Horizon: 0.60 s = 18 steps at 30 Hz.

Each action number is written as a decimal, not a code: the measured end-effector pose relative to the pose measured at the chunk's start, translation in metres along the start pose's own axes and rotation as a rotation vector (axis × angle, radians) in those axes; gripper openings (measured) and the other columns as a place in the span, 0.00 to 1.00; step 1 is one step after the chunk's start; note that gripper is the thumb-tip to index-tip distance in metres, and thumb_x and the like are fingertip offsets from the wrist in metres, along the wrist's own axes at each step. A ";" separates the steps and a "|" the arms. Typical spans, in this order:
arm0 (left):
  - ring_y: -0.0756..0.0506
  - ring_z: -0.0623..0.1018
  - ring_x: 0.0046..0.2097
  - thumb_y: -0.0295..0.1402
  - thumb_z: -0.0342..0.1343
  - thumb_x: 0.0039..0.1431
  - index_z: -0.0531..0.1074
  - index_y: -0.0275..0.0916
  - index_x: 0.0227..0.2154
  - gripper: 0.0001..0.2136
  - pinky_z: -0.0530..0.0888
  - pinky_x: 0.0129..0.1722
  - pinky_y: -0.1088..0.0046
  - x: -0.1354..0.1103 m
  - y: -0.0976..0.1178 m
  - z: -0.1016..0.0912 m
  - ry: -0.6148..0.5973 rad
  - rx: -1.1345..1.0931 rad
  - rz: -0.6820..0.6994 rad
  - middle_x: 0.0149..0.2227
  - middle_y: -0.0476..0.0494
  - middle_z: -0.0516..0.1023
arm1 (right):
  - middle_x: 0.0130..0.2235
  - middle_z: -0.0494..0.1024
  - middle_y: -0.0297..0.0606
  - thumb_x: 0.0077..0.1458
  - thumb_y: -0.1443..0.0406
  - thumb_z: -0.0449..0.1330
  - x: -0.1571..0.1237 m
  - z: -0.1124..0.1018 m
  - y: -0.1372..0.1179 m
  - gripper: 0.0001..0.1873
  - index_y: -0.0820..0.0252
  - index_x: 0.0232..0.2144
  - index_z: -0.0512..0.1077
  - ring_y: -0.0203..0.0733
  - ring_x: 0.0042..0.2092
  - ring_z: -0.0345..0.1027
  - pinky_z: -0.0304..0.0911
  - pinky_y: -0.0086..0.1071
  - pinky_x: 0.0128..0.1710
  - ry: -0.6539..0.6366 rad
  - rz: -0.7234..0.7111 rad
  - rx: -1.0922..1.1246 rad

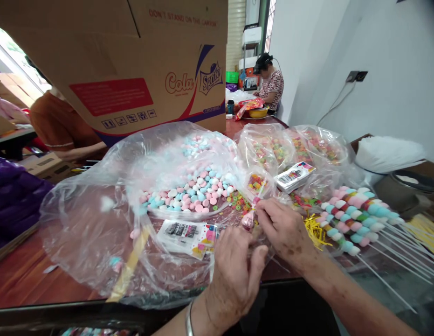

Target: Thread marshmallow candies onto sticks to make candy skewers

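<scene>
Thumb and fingertips of my right hand (283,228) pinch the narrow, gathered part of a plastic-wrapped pink candy (248,220), with a pale stick-like end above it. Just below, my left hand (234,275) is curled with its thumb raised. Its fingertips are hidden, so what it grips cannot be made out. Behind my hands lies a large clear bag of pink, blue and white marshmallows (203,191). Printed cards (187,238) rest on plastic left of my left hand. Yellow twist ties (315,231) and marshmallow skewers (360,214) lie right of my right hand.
Clear bags of ring gummies (300,144) sit behind a second card stack (295,176). A tall carton (150,70) stands at the back left. A grey bin (405,191) is at right. One person (271,84) sits at the far end; another person's sleeve (59,123) shows left.
</scene>
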<state>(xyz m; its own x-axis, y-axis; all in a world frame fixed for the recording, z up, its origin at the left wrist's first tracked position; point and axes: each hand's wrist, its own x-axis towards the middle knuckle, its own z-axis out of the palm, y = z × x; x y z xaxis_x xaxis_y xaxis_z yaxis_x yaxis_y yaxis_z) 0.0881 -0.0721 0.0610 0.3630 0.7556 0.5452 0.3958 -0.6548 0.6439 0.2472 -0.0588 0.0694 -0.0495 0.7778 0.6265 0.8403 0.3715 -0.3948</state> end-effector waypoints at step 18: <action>0.46 0.76 0.34 0.53 0.55 0.60 0.78 0.36 0.28 0.23 0.71 0.38 0.71 0.021 -0.007 -0.052 -0.102 -0.936 -0.773 0.30 0.44 0.80 | 0.29 0.74 0.33 0.62 0.68 0.53 -0.017 0.012 -0.050 0.09 0.60 0.31 0.71 0.34 0.31 0.67 0.62 0.25 0.34 -0.009 0.252 0.665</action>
<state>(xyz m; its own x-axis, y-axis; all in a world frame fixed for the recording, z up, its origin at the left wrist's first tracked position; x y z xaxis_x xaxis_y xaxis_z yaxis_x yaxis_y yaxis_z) 0.0491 -0.0505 0.0963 0.3817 0.9083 -0.1710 -0.2089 0.2650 0.9413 0.1998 -0.0845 0.0705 0.0963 0.8838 0.4579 0.3197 0.4082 -0.8551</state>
